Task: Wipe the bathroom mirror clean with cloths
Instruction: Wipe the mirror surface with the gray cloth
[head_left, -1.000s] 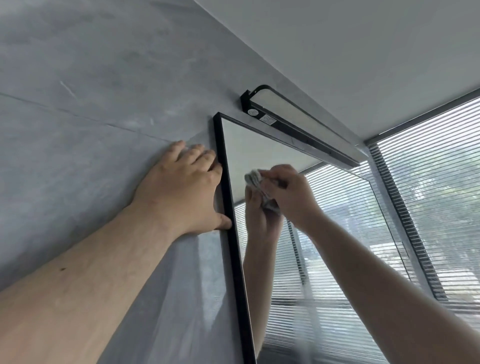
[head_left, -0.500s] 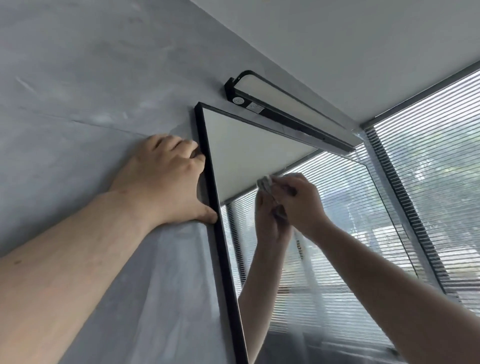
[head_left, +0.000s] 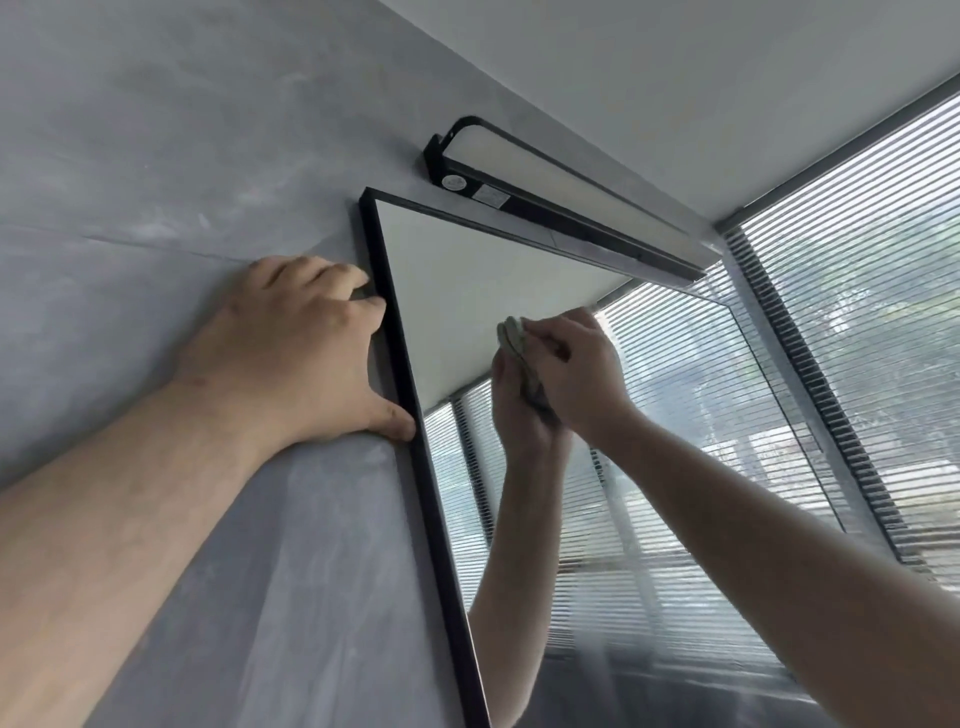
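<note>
Nearest to the camera, two bare forearms reach upward from the lower corners. The left hand (head_left: 291, 348) lies flat on the grey wall (head_left: 156, 156), its fingers (head_left: 332, 283) pressed together and bent at the black frame of the mirror (head_left: 467, 270), the thumb touching the frame lower down. The right hand (head_left: 576, 371) is against the glass in the upper left part of the mirror, its fingers closed on a small bunched grey cloth (head_left: 514, 343) that is pressed to the surface. The reflection of this hand and arm meets it in the glass and hides part of the cloth. Above the top edge of the mirror a long black lamp (head_left: 561, 202) is fixed to the wall, apart from both hands. Farther right, window blinds (head_left: 857, 312) fill the corner under the white ceiling (head_left: 675, 78), and they appear again in the mirror.
</note>
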